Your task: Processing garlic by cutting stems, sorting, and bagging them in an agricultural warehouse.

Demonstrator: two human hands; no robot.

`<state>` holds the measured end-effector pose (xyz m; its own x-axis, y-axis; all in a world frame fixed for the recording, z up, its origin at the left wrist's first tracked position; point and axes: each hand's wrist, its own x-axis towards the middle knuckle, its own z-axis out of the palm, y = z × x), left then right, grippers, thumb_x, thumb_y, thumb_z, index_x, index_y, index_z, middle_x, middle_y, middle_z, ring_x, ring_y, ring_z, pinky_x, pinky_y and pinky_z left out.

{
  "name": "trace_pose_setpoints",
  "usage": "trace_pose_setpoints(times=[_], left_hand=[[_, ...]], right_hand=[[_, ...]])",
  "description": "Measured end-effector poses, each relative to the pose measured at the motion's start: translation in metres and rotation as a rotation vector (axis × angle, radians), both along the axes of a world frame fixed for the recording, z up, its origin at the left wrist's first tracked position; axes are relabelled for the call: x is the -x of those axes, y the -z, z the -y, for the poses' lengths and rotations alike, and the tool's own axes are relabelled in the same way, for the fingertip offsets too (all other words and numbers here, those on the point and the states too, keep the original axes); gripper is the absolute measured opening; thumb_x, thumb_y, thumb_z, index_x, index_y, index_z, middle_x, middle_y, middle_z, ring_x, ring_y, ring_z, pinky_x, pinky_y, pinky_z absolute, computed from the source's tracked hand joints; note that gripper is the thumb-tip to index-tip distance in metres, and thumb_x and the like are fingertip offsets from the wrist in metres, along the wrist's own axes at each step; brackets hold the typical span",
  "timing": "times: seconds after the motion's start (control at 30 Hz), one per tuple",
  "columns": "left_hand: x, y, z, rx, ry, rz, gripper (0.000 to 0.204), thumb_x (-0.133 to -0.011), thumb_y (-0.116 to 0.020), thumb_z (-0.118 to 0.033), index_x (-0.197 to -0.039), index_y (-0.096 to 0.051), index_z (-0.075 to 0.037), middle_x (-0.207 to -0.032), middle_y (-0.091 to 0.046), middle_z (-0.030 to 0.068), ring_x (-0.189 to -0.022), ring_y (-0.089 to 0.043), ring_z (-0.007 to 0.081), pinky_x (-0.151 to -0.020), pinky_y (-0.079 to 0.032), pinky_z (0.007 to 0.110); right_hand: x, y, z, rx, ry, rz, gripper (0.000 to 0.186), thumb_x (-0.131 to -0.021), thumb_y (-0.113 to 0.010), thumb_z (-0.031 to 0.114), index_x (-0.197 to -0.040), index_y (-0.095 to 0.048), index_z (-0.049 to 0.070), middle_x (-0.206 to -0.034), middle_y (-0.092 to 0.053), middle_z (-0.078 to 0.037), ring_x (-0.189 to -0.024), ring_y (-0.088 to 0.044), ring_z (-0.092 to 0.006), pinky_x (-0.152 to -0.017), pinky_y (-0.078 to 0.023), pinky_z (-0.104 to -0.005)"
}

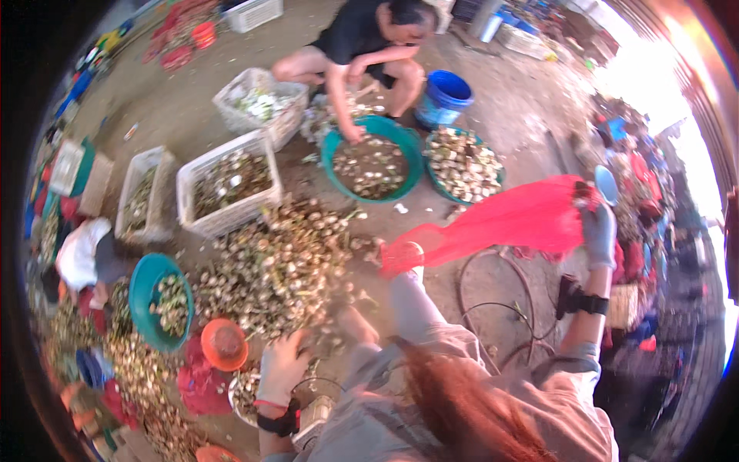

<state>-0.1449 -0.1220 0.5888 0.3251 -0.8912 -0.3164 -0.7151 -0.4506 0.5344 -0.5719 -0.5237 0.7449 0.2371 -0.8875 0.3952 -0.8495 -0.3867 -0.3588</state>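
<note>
My right hand (598, 235), in a pale glove, is out to the right and closed on the end of a red mesh bag (500, 223). The bag stretches leftward, and its other end lies over my leg near the foot. Low on the left is my left hand (281, 368), also gloved, with its fingers apart and nothing seen in them. It is beside the near edge of a large heap of garlic bulbs (277, 258) on the floor. An orange bowl (224, 344) sits just left of that hand.
Across from me a person (362, 46) crouches, one hand in a green basin (419, 165) of garlic. Another basin heaped with bulbs (464, 163) and a blue bucket (444, 98) stand nearby. White crates (231, 221) line the left; a hose (531, 289) coils at right. Another person (81, 254) is far left.
</note>
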Motion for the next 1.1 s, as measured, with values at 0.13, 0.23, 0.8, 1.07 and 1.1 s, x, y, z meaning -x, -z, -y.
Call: trace_pose_setpoints(times=[0.13,0.23,0.8,1.07,1.1], left_hand=[[0.004,0.001,0.019,-0.109,0.075,-0.020,0.033,-0.077,-0.064,-0.022,-0.107,-0.060,-0.009,-0.094,-0.064,0.0162,-0.092,-0.059,0.0356,-0.082,-0.044,0.045],[0.013,-0.001,0.036,-0.135,0.099,-0.065,0.033,-0.077,-0.065,-0.022,-0.107,-0.060,-0.010,-0.094,-0.064,0.0159,-0.092,-0.059,0.0353,-0.083,-0.044,0.045],[0.139,0.125,0.130,-0.139,-0.804,-0.541,0.029,-0.089,-0.058,-0.022,-0.111,-0.062,-0.003,-0.095,-0.065,0.0011,-0.085,-0.056,0.0102,-0.076,-0.045,0.026],[0.231,0.111,0.168,-0.217,-0.781,-0.563,0.020,-0.088,-0.059,-0.019,-0.101,-0.065,-0.005,-0.092,-0.065,0.0017,-0.083,-0.056,0.0096,-0.076,-0.045,0.025],[0.235,0.106,0.184,-0.230,-0.746,-0.549,0.022,-0.089,-0.058,-0.019,-0.103,-0.064,-0.004,-0.092,-0.065,0.0022,-0.083,-0.056,0.0096,-0.076,-0.045,0.025]], right_hand=[[-0.005,-0.008,-0.002,0.062,0.060,0.053,0.016,-0.084,-0.060,0.013,-0.093,-0.060,-0.001,-0.074,-0.056,-0.011,-0.062,-0.048,-0.0209,-0.061,-0.042,-0.0329],[-0.004,-0.019,0.004,0.082,0.007,0.350,0.013,-0.089,-0.058,0.011,-0.093,-0.061,-0.001,-0.069,-0.051,0.001,-0.062,-0.042,-0.0072,-0.055,-0.038,-0.0275],[0.381,0.249,0.201,-0.856,0.513,1.325,0.015,-0.091,-0.056,0.026,-0.083,-0.063,0.015,-0.071,-0.058,0.003,-0.060,-0.052,-0.0132,-0.054,-0.043,-0.0301],[0.636,0.027,0.350,-1.146,-1.745,3.445,0.025,-0.092,-0.048,0.014,-0.114,-0.053,0.004,-0.112,-0.056,-0.011,-0.105,-0.053,-0.0213,-0.090,-0.043,-0.0344],[0.631,0.013,0.354,-1.509,-1.889,3.449,0.030,-0.092,-0.048,0.011,-0.120,-0.051,0.002,-0.119,-0.055,-0.014,-0.112,-0.052,-0.0218,-0.095,-0.041,-0.0346]])
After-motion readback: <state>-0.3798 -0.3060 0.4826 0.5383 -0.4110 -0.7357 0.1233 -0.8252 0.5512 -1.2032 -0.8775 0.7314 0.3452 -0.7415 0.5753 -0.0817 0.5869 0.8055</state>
